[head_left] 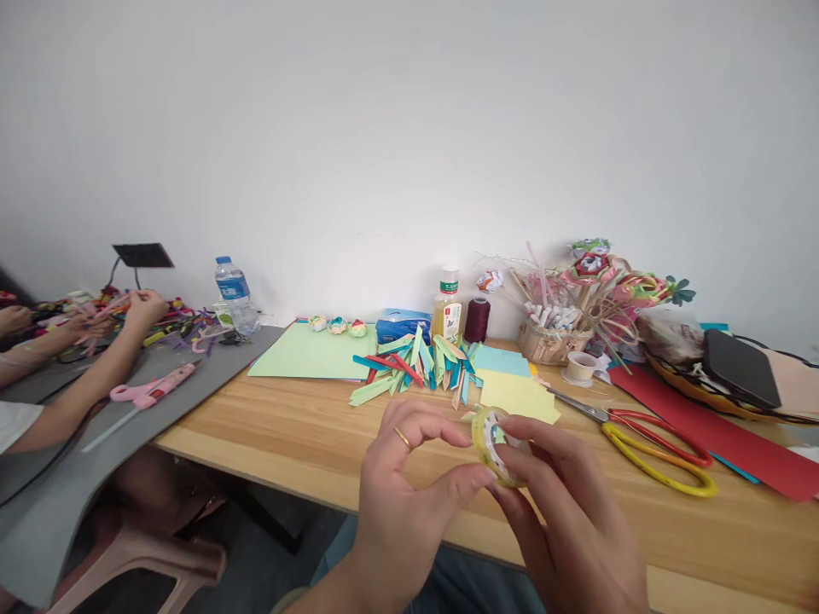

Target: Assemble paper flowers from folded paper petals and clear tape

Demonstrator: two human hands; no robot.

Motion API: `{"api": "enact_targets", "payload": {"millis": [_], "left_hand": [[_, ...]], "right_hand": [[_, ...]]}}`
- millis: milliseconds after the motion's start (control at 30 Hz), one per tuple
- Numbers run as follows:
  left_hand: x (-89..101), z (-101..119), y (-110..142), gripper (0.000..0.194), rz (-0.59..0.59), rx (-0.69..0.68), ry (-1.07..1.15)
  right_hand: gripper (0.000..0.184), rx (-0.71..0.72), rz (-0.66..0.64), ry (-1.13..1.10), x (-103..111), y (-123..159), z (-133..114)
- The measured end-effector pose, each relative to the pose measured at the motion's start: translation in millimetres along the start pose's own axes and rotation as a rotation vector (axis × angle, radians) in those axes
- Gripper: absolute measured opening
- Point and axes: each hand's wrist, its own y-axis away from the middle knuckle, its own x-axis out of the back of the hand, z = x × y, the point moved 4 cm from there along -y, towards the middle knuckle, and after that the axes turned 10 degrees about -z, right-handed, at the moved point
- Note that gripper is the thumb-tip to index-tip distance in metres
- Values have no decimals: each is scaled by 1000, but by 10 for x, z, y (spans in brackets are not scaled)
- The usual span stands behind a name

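A small roll of clear yellowish tape [481, 454] is held up over the front of the wooden table. My right hand [569, 503] grips it from the right, with the thumb and fingertips on its side and inside the ring. From the left, my left hand [409, 495] pinches the roll's near edge between thumb and index finger; a gold ring is on one finger. Beyond my hands lies a heap of folded coloured paper strips [415, 368]. Yellow paper sheets [515, 392] lie just behind the roll. Scissors [659, 439] with red and yellow handles rest to my right.
Along the wall stand a juice bottle [448, 311], dark thread spool [477, 321] and basket [551, 343] of paper flowers. Green paper [307, 351] lies left, red paper [723, 435] right. At the left table, a co-worker's hand [146, 309] is near a pink glue gun [153, 390].
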Motion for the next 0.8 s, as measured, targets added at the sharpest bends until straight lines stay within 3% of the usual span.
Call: {"api": "enact_targets", "payload": {"millis": [367, 533, 667, 800], "left_hand": [[17, -20, -31, 9, -107, 48, 10], [-63, -139, 53, 14, -275, 50, -102], [-173, -256, 214, 22, -389, -78, -285], [-279, -319, 365, 32, -462, -260, -312]], "right_hand": [[11, 19, -63, 67, -54, 133, 37], [12, -13, -122, 100, -88, 364, 64], [13, -40, -191, 222, -123, 602, 123], [15, -74, -321, 124, -134, 738, 208]]}}
